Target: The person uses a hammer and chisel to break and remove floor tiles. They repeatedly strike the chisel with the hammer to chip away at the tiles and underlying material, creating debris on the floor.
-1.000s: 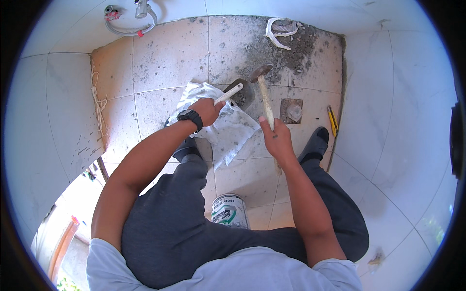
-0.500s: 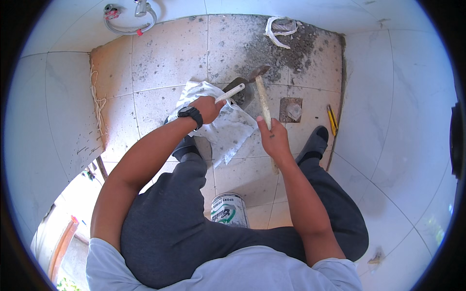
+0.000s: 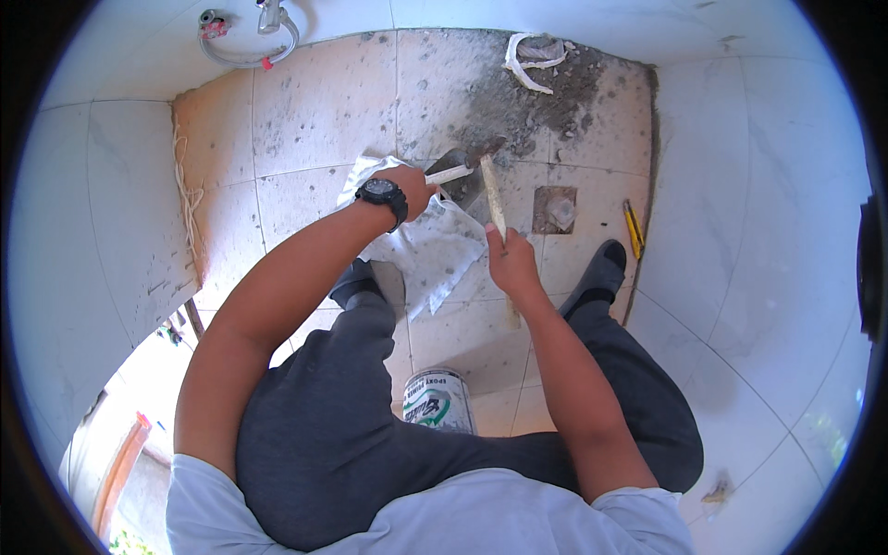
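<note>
The left hand, with a black watch at the wrist, is clenched around the white handle of a trowel, whose dark blade rests on the tiled floor at the edge of a patch of grey rubble. The right hand grips the wooden handle of a hammer, whose head now sits right beside the trowel blade. A second ago the hammer head stood a little higher and further from the blade; it has since come down and closed in on it, so the two tools now meet at the same spot, which suggests a strike or a scrape at the floor there. A crumpled white bag lies under the left wrist, a small tin stands between the knees, and a square drain sits just right of the hammer.
</note>
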A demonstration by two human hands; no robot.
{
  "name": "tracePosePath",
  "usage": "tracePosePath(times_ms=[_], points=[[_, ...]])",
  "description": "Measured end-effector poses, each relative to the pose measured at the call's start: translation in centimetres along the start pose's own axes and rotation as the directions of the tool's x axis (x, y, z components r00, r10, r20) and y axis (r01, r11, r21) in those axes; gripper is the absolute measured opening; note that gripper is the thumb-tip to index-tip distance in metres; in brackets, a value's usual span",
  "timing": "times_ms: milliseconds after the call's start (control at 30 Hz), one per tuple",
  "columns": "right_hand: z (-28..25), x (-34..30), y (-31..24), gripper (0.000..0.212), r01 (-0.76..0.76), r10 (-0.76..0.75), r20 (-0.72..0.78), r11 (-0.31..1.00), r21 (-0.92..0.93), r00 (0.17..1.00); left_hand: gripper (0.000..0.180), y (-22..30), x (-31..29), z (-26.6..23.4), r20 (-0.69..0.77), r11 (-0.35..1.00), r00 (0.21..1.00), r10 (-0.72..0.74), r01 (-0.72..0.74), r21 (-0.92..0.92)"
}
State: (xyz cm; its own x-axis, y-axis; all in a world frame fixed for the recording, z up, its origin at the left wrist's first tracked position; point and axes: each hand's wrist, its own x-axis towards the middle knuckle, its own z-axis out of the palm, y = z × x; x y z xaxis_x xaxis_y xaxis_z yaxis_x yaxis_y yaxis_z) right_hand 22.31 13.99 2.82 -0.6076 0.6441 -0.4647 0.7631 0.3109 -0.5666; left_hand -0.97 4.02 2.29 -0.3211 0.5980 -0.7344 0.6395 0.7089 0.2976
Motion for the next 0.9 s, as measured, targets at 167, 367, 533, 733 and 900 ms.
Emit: tracePosePath(times_ms=[167,367,533,733,900], points=[[-0.5,-0.6,-0.2,0.051,-0.015,0.019,-0.045,0.995,0.096,0.999,0.057,-0.1,0.0,0.3,-0.006,1.0,1.0,-0.008,0.008,-0.011],[-0.6,-1.0,0.3,0.049,-0.015,0.015,0.001,1.0,-0.009,1.0,0.055,0.1,0.2,0.4,-0.04,0.998,0.999,0.021,-0.018,0.056],[-0.3,-1.6,0.5,0.049,-0.014,0.052,-0.153,0.971,0.238,0.987,0.054,0.2,0.0,0.5,-0.034,0.998,0.999,0.022,-0.021,0.051],[-0.1,-1.5,0.5,0.049,-0.051,0.051,0.002,0.999,-0.007,0.999,0.054,0.3,0.1,0.3,-0.054,0.997,0.998,0.023,-0.018,0.079],[-0.3,-1.3,0.4,0.051,-0.054,0.075,-0.106,0.981,0.189,0.992,0.055,0.1,0.3,0.2,-0.004,0.999,1.0,0.013,-0.013,0.047]])
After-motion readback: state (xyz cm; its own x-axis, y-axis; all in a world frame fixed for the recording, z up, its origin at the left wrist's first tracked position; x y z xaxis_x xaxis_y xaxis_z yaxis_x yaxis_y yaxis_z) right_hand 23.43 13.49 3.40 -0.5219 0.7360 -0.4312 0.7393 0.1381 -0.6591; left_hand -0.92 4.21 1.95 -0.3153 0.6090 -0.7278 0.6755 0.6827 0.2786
